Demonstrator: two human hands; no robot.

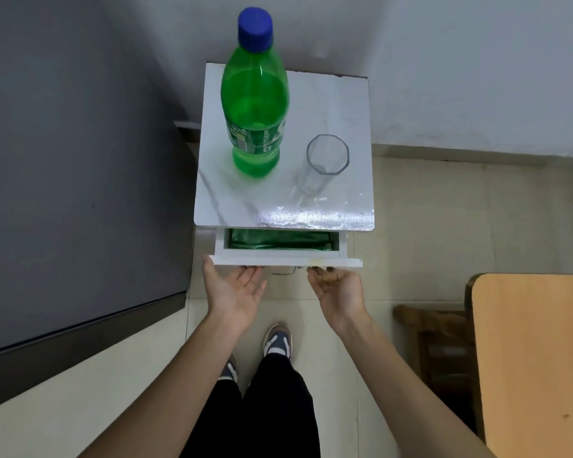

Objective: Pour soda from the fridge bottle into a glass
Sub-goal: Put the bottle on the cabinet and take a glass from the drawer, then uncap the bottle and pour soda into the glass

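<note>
Desk (331,104): 1 capped green bottle (254,104), 1 empty glass (325,163) | drawer (286,261): ajar | left hand (234,287), right hand (339,290): grip open, fingertips under drawer front, holding nothing

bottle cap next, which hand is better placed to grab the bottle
Left, probably. The green bottle stands on the left of the cabinet top, above the left hand; the right hand sits below the empty glass.

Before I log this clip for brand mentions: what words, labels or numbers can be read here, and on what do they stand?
green bottle, on its label: white lettering, a yellow patch and a small square mark, all too blurred and curved to read.
blue cap: no text visible.
glass, white cabinet, drawer: no text.
Nothing legible anywhere else.
</note>
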